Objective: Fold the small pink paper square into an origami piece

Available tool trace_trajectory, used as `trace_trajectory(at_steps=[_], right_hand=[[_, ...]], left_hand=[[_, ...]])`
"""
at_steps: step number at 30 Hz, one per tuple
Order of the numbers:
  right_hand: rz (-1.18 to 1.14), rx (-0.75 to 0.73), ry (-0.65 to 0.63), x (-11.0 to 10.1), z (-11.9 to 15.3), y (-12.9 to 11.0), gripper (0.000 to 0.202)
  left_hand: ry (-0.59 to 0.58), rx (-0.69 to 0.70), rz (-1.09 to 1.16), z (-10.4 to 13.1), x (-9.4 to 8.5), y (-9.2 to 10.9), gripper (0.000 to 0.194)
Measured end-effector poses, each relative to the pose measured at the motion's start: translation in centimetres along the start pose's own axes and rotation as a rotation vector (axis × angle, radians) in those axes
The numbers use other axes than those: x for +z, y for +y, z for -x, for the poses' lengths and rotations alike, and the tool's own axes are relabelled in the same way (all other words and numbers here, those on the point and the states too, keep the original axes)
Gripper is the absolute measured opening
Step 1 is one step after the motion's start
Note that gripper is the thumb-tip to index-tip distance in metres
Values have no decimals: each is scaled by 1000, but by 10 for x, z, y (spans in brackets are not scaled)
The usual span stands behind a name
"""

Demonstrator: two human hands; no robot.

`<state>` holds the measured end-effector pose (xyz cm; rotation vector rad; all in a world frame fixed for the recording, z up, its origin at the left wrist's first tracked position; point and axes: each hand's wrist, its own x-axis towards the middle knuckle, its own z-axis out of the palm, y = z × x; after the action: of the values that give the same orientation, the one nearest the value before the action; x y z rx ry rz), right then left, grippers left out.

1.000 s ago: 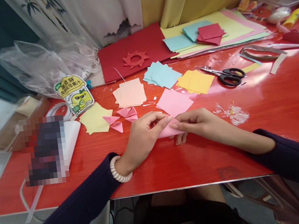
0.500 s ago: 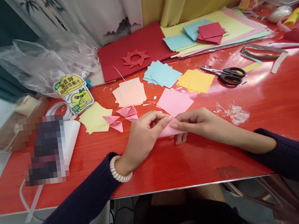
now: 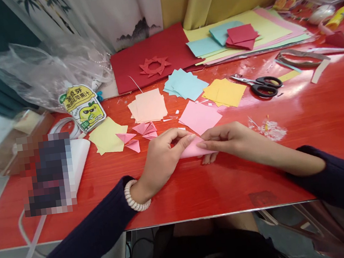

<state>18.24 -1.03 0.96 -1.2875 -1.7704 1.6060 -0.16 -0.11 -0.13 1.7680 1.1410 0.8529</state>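
Between my hands is a folded pink paper (image 3: 192, 149), held just above the red table near its front. My left hand (image 3: 166, 154) pinches its left end, thumb on top. With thumb and bent fingers my right hand (image 3: 228, 139) grips the right end; some fingertips show below the paper. Just beyond my hands lies a pink paper square (image 3: 200, 116). Several small folded pink pieces (image 3: 145, 129) rest to the left of it. Part of the held paper is hidden behind my fingers.
Around the middle lie peach squares (image 3: 148, 105), blue squares (image 3: 186, 83), yellow squares (image 3: 225, 92) and pale yellow squares (image 3: 107, 137). Scissors (image 3: 263, 86) and paper scraps (image 3: 270, 129) are on the right. A red origami ring (image 3: 154, 66) sits on red sheets behind. A pouch (image 3: 84, 107) stands left.
The view has shifted slightly. My hands keep their grip on the pink paper; its right end shows a little wider between the fingers, and my right forearm has moved slightly right.
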Motion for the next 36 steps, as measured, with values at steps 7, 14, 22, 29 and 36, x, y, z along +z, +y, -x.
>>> trace_trajectory(at_steps=[7,14,22,29,36], right_hand=[[81,-32,62,-3,3,4,21],[186,-37,76,-2,2,8,23],[450,-129,48,-3,4,6,26],[454,-105,17,-5,3,8,20],[583,-73,51,-13,5,14,15]], left_hand=[[2,-3,-22,0,0,-1,17],[-15,113,-228,2,1,-2,16],[-207,895,-773,5,-17,-9,20],[-392,952,-864,6,-17,-15,27],[-393,964,-878,8,-15,-17,25]])
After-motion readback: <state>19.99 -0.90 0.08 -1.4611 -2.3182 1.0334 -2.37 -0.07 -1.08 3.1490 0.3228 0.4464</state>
